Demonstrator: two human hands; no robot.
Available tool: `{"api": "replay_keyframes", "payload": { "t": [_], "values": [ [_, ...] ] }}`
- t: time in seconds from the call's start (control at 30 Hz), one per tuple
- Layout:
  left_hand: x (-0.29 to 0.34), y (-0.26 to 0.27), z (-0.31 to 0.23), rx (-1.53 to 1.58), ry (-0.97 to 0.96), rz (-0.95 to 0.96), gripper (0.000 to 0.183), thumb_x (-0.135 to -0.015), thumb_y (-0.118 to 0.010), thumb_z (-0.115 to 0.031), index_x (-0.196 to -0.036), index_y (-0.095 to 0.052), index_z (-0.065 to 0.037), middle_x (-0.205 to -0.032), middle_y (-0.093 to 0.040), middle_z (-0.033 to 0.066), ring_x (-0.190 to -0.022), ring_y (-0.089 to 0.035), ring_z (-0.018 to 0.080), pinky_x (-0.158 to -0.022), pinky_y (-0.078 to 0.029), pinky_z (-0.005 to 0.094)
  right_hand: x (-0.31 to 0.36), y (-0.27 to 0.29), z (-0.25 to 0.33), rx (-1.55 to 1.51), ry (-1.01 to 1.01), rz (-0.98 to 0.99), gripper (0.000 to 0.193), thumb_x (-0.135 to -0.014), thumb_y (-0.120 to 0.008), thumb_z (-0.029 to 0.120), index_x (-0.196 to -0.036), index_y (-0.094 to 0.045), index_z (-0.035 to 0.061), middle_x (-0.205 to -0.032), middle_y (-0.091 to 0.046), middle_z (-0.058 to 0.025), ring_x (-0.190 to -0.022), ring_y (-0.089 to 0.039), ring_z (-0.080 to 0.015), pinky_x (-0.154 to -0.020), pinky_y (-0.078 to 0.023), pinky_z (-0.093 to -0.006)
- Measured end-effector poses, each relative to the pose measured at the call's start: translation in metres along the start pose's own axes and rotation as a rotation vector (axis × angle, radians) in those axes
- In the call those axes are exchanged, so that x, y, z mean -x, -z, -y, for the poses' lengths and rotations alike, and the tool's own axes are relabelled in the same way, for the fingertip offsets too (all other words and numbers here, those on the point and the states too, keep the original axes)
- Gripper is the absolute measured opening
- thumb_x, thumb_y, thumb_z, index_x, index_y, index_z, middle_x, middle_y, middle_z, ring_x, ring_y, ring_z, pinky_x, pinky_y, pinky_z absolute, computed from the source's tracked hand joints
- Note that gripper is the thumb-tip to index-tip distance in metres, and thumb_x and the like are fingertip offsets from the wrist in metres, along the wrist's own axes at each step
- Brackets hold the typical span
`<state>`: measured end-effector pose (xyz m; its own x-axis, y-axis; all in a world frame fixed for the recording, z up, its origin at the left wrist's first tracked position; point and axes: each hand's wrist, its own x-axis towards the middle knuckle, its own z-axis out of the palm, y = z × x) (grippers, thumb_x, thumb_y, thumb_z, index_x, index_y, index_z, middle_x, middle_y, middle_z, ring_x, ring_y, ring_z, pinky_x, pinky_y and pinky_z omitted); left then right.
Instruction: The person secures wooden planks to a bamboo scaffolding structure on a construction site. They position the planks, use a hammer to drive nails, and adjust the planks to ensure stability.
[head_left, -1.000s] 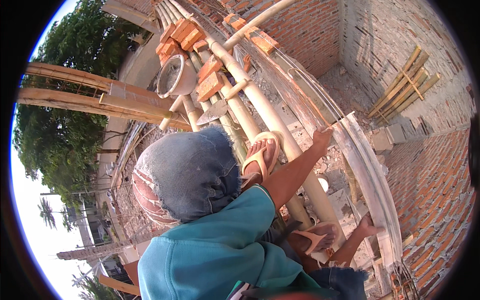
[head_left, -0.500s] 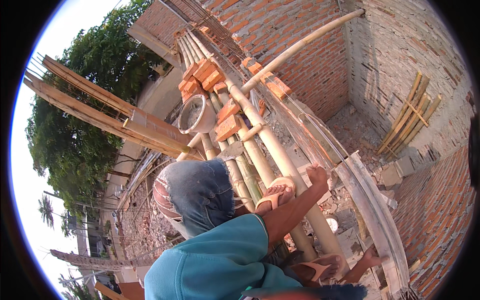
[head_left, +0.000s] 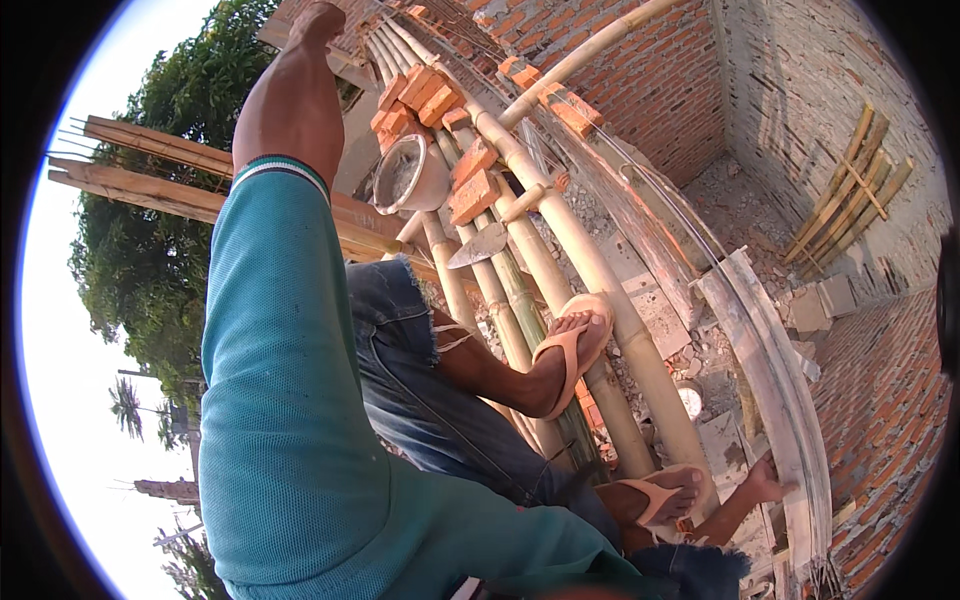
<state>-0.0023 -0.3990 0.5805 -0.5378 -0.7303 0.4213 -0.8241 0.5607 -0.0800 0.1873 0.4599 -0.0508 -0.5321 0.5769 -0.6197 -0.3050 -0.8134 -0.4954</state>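
My left hand (head_left: 318, 22) is raised at the upper left, at the end of a teal-sleeved arm. The picture's top edge cuts close to it, and its fingers cannot be made out. Low on the right, my right hand (head_left: 768, 482) grips the edge of a weathered wooden board (head_left: 765, 350); its fingertips are partly hidden. A leaf-shaped trowel blade (head_left: 480, 246) lies across the bamboo poles (head_left: 560, 235). Beyond it sits a pale bucket (head_left: 432, 183) with grey mortar inside. Loose orange bricks (head_left: 474, 197) rest on the poles beside the bucket.
My sandalled feet (head_left: 575, 350) stand on the bamboo. More bricks (head_left: 425, 90) are piled farther off. A string and rod run along the low wall with bricks (head_left: 575, 112). Rubble lies below; tied bamboo sticks (head_left: 850, 190) lean against a brick wall. Timber planks (head_left: 160, 180) jut out left.
My left hand has swung from over the poles near my foot up to the upper left. My right hand stays at the board. The view has shifted slightly.
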Motion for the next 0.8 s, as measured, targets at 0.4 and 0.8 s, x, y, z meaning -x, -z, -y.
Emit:
{"api": "replay_keyframes", "payload": {
  "t": [0.4, 0.8],
  "values": [
    [0.013, 0.02, -0.002, -0.388, -0.096, 0.353, 0.045, -0.097, -0.063, -0.025, -0.139, -0.048, -0.027, -0.064, -0.056, 0.0086, -0.046, -0.057, 0.02, -0.046, -0.055, 0.0377, -0.002, 0.004, 0.011, 0.1, -0.088, 0.029, 0.074, -0.099, -0.057, 0.056, -0.152, -0.043, 0.0066, -0.154, -0.046, -0.0175, -0.141, -0.044, -0.0404, -0.117, -0.038, -0.0585],
    [0.26, -0.182, -0.086, -0.368, -0.806, 1.581, 0.037, -0.104, -0.059, -0.032, -0.132, -0.067, -0.009, -0.08, -0.074, 0.0156, -0.067, -0.073, 0.0209, -0.061, -0.061, 0.0354, 0.029, 0.035, 0.122, 1.356, -0.371, 0.111, 0.074, -0.094, -0.064, 0.065, -0.125, -0.065, -0.0017, -0.122, -0.067, -0.0138, -0.108, -0.064, -0.0232, -0.094, -0.051, -0.0387]
  ]
}}
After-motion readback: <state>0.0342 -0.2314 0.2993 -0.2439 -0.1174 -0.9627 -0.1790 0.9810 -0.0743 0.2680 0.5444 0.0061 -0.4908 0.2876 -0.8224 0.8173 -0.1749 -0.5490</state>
